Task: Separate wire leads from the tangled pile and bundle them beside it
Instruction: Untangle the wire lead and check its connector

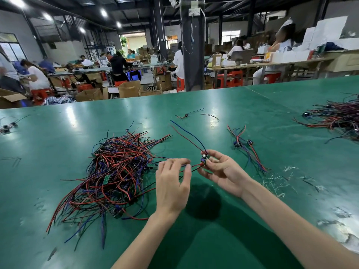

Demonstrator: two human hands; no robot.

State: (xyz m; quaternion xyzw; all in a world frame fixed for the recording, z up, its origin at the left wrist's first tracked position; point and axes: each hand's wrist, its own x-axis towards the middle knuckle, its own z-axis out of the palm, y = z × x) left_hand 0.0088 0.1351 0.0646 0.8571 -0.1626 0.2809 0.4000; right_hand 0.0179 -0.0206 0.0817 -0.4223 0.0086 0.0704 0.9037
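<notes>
A tangled pile (114,175) of red, blue and black wire leads with small green boards lies on the green table, left of centre. My right hand (221,171) pinches one small board (205,159) above the table; its red and blue leads (186,136) stick up and away. My left hand (172,183) pinches the red and black leads that run from that board toward the pile. A small bundle (245,148) of separated leads lies to the right of my hands.
A second big heap of leads (338,115) sits at the far right. A stray lead (186,115) lies further back, a few more at the left edge (7,127). Clear scraps (279,179) litter the table's right side. People work at benches behind.
</notes>
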